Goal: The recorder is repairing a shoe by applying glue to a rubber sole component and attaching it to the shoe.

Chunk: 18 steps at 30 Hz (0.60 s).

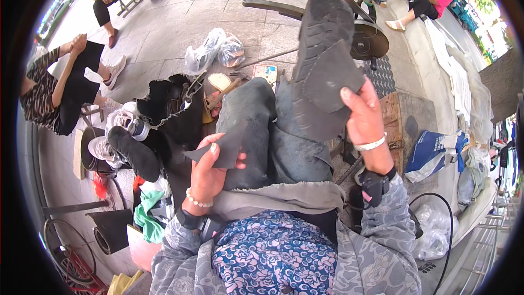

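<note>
My right hand (367, 114) grips a dark shoe (326, 19), its worn, treaded sole turned up above my knees. Over the lower half of that sole lies a flat dark rubber piece (327, 79), with my right thumb at its edge. Whether the piece is glued or only pressed there, I cannot tell. Between the thumb and fingers of my left hand (207, 172) is a thin, pointed scrap of dark rubber sheet (226, 147), held over my lap. The two hands are apart. A grey cloth (278, 198) covers my lap.
Beyond my knees stands a green-framed machine (295, 8) with a metal arm. Left of me are a black bag (177, 98), light sneakers (131, 120) and a black shoe (134, 153). A wooden box (406, 125) and a blue-white bag (436, 153) are on the right. Several people sit around.
</note>
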Tool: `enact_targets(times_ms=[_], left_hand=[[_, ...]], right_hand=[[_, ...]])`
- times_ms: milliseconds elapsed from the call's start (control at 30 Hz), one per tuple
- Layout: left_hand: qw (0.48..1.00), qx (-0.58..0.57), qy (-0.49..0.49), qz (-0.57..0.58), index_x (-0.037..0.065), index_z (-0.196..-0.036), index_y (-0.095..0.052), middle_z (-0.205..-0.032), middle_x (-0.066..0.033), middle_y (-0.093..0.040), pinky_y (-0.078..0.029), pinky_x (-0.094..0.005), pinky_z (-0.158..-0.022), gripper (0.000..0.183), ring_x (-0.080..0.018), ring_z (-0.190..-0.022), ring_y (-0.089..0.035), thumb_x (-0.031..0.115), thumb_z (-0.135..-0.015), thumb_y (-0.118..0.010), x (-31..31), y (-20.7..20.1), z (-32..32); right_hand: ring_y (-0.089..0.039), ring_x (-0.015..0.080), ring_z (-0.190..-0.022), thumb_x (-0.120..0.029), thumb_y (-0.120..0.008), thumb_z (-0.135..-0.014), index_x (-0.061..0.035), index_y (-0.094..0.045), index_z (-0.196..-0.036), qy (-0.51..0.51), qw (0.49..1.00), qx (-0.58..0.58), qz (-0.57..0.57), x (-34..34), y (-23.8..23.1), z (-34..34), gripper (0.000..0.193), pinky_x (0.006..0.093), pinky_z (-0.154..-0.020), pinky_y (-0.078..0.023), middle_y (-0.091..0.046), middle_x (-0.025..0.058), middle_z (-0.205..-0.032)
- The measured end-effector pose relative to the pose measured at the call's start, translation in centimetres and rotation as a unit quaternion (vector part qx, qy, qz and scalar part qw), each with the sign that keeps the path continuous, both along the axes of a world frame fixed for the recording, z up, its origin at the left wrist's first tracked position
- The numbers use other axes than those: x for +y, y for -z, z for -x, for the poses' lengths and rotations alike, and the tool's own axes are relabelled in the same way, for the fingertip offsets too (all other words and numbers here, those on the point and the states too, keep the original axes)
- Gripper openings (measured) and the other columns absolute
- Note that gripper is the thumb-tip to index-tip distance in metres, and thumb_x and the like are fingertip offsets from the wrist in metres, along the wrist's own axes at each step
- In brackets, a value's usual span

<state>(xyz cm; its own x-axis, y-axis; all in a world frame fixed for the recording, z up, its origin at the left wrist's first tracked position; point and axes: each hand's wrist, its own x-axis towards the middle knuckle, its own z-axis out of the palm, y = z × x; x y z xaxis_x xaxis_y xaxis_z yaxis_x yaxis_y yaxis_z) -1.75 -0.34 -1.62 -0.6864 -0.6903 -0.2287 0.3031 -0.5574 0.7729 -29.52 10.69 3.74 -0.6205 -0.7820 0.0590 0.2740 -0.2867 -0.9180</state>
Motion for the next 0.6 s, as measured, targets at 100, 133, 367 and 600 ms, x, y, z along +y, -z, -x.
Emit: enact_targets(times_ms=[100, 133, 367, 600], left_hand=[[0.999, 0.012, 0.028, -0.016, 0.000, -0.116, -0.042, -0.098, -0.0191, -0.057, -0.053, -0.0409, -0.071, 0.046, -0.0313, -0.086, -0.061, 0.034, -0.087, -0.052, 1.1, 0.2, -1.6], [0.999, 0.011, 0.044, -0.028, 0.000, -0.116, -0.042, -0.099, -0.0192, -0.057, -0.053, -0.0411, -0.071, 0.046, -0.0315, -0.085, -0.061, 0.035, -0.088, -0.051, 1.7, 0.1, -2.3], [0.997, -0.012, 0.047, -0.067, -0.001, -0.116, -0.042, -0.098, -0.0173, -0.057, -0.053, -0.0393, -0.073, 0.046, -0.0281, -0.085, -0.061, 0.034, -0.088, -0.051, 2.8, 0.6, -5.2], [0.996, 0.038, 0.015, -0.085, 0.003, -0.124, -0.037, -0.106, -0.0193, -0.053, -0.052, -0.0403, -0.074, 0.051, -0.0281, -0.089, -0.059, 0.036, -0.088, -0.053, 2.6, 1.3, -5.6]], right_hand=[[-0.051, 0.0166, -0.104, -0.004, -0.060, -0.081, 0.0002, -0.044, -0.117, -0.048, 0.997, -0.059, -0.014, -0.5, 1.8, -5.8, 0.040, 0.0313, -0.093, -0.039, -0.055, 0.0094, -0.113], [-0.050, 0.0155, -0.105, -0.003, -0.059, -0.081, 0.0000, -0.043, -0.116, -0.039, 0.995, -0.084, -0.026, 0.0, 3.4, -7.6, 0.039, 0.0309, -0.093, -0.039, -0.053, 0.0089, -0.114], [-0.051, 0.0141, -0.097, -0.002, -0.056, -0.082, 0.0000, -0.036, -0.113, -0.047, 0.992, -0.042, -0.105, 3.5, 6.9, -12.6, 0.037, 0.0282, -0.085, -0.042, -0.052, 0.0096, -0.105], [-0.059, 0.0116, -0.072, -0.007, -0.063, -0.078, 0.0020, -0.048, -0.101, -0.128, 0.933, 0.233, -0.241, 5.0, 5.1, -11.3, 0.029, 0.0252, -0.066, -0.047, -0.060, 0.0101, -0.081]])
